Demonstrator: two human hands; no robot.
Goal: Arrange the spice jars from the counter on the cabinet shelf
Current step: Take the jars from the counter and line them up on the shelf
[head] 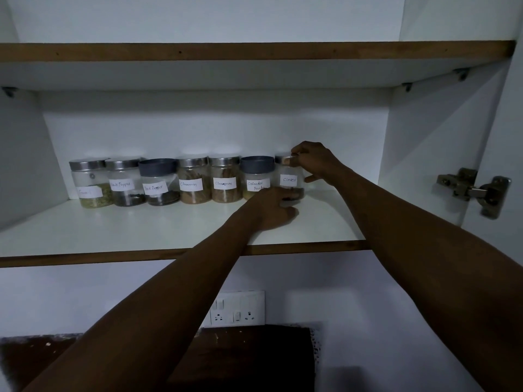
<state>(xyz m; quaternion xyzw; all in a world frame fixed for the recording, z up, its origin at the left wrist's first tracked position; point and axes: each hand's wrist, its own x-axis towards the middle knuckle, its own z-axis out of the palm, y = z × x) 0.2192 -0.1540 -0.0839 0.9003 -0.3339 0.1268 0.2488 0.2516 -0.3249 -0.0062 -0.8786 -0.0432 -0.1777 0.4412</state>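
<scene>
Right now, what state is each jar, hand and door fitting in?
Cloves jar: lidded, upright, at the row's right end, held by both hands.
Right hand: grips its lid and side.
Left hand: fingers at its base.
Coriander powder jar: lidded, upright.
Two cinnamon jars: lidded, upright.
Two black pepper jars: lidded, upright.
Leftmost jar: lidded, label unreadable.
Hinge: door open.

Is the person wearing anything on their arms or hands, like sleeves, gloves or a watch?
No. Both arms are bare as far as the picture shows, with no sleeve in view. The left hand and the right hand wear no gloves, and no watch, bracelet or ring shows on the wrists or fingers. The light is dim, so something very small could be missed.
</scene>
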